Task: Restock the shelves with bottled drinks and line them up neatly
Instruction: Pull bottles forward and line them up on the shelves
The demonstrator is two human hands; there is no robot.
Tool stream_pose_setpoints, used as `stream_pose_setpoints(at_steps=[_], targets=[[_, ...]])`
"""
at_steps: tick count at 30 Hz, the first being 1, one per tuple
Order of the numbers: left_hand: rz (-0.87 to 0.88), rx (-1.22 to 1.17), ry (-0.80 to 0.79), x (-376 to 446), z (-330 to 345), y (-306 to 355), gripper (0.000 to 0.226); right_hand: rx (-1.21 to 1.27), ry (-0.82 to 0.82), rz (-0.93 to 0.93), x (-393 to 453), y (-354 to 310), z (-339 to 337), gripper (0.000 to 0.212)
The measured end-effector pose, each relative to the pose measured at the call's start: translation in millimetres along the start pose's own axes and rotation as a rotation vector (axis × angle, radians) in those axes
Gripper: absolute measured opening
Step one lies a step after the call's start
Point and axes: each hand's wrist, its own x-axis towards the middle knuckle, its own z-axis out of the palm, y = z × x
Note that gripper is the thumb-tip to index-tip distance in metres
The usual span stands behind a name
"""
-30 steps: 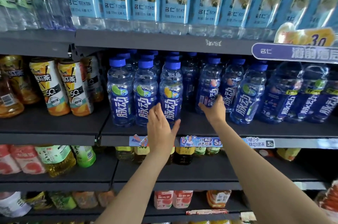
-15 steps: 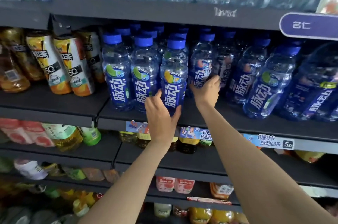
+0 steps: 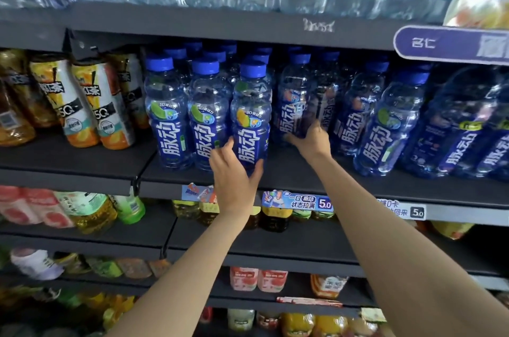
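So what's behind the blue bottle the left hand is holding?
Behind that bottle, gripped by the left hand, more blue caps show, so further bottles stand in rows. Their bodies and the shelf's back are hidden.

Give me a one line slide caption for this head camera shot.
Left hand and right hand each grip a blue-capped bottle on the drinks shelf.

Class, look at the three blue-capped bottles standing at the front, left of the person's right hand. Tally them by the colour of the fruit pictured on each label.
Green-fruit bottles: 2
Orange-fruit bottle: 1, gripped by the left hand
Total: 3
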Motion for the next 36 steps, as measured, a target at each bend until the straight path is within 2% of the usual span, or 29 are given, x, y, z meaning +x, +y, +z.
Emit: stream_pose_setpoints(at_steps=[7,13,22,25,27,30,31,34,36], targets=[[0.016,0.009,0.000,0,-1,-1,0.065,0.051,0.079,0.113,-4,-7,14,0.056],[0.038,0.002,0.011,1,0,-3,0.065,0.017,0.061,0.126,10,-8,18,0.045],[0.065,0.016,0.055,0,4,-5,0.065,-0.005,0.077,0.137,17,-4,24,0.048],[0.074,0.030,0.062,1,5,-6,0.065,-0.015,0.087,0.174,20,-12,27,0.057],[0.081,0.032,0.073,0,4,-7,0.065,0.026,0.171,0.141,22,-15,28,0.069],[0.098,0.015,0.077,-1,4,-7,0.063,0.041,0.413,0.025,23,-13,22,0.065],[0.098,0.016,0.079,0,5,-8,0.063,0.006,0.443,0.024,24,-12,19,0.065],[0.084,0.028,0.076,0,6,-8,0.065,-0.026,0.393,0.114,35,-10,18,0.075],[0.062,0.023,0.053,1,5,-7,0.066,0.156,0.348,0.259,40,-12,18,0.072]])
